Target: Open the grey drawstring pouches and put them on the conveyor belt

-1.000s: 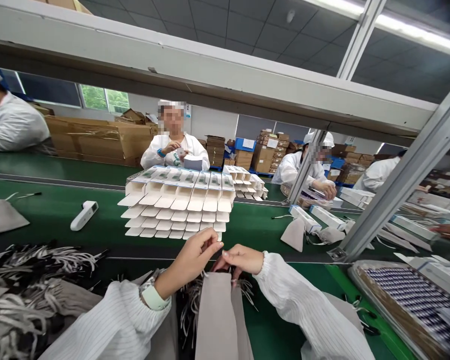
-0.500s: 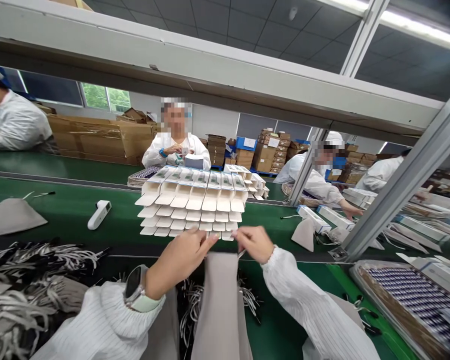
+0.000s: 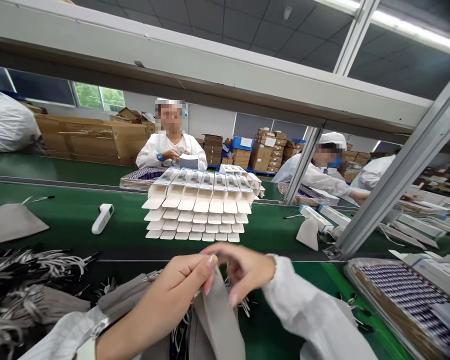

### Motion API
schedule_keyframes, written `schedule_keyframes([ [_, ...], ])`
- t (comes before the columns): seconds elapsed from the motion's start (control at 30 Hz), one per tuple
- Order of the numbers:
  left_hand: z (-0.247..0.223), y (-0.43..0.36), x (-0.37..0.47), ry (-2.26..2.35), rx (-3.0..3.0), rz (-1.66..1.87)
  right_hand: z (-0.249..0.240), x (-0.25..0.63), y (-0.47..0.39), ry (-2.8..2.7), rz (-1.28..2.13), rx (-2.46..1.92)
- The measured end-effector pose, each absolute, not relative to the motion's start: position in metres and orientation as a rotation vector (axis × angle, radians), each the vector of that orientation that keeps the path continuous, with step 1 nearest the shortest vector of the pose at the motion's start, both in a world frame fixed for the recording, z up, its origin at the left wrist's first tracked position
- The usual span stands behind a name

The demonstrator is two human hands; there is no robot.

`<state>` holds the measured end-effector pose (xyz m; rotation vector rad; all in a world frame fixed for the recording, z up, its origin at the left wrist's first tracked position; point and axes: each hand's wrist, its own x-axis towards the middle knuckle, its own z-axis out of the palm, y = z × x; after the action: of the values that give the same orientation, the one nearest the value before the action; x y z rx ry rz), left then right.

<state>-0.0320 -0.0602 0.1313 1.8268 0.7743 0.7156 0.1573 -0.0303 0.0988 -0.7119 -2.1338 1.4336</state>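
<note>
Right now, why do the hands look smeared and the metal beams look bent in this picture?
Head view: the right hand and its sleeve are motion-blurred over the grey pouch, the left hand slightly less so; the stacked white cartons stay sharp. The wide lens splays the frame posts outward, and the ceiling light strip glares white.

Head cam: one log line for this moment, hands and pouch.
left hand: pinching grey pouch top | right hand: at pouch top, blurred | ahead: stack of white cartons on green belt
</note>
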Motion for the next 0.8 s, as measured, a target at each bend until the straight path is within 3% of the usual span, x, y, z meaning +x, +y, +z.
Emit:
schedule_keyframes([
  [0.1,0.125,-0.063,-0.028,0.707,1.908,0.63,0.09,0.132,-0.04,-2.236,1.541,-0.535],
  [0.2,0.126,-0.068,-0.026,0.733,2.056,0.644,0.097,0.151,-0.031,-2.095,1.364,-0.609],
  [0.27,0.125,-0.068,-0.026,0.821,2.102,0.688,0.11,0.185,-0.02,-1.809,0.992,-0.704],
  [0.4,0.113,-0.06,-0.027,0.951,2.241,0.543,0.13,0.258,-0.004,-1.095,-0.076,-0.929],
  [0.5,0.097,-0.053,-0.026,0.915,2.385,0.253,0.126,0.297,0.0,-0.728,-0.465,-1.169],
  [0.57,0.087,-0.049,-0.024,0.921,2.434,0.069,0.113,0.315,0.004,-0.604,-0.472,-1.489],
  [0.67,0.075,-0.046,-0.019,0.993,2.459,-0.081,0.081,0.329,0.015,-0.55,-0.196,-2.042],
  [0.8,0.068,-0.042,-0.014,1.07,2.539,-0.085,0.039,0.334,0.029,-0.585,0.067,-2.268],
])
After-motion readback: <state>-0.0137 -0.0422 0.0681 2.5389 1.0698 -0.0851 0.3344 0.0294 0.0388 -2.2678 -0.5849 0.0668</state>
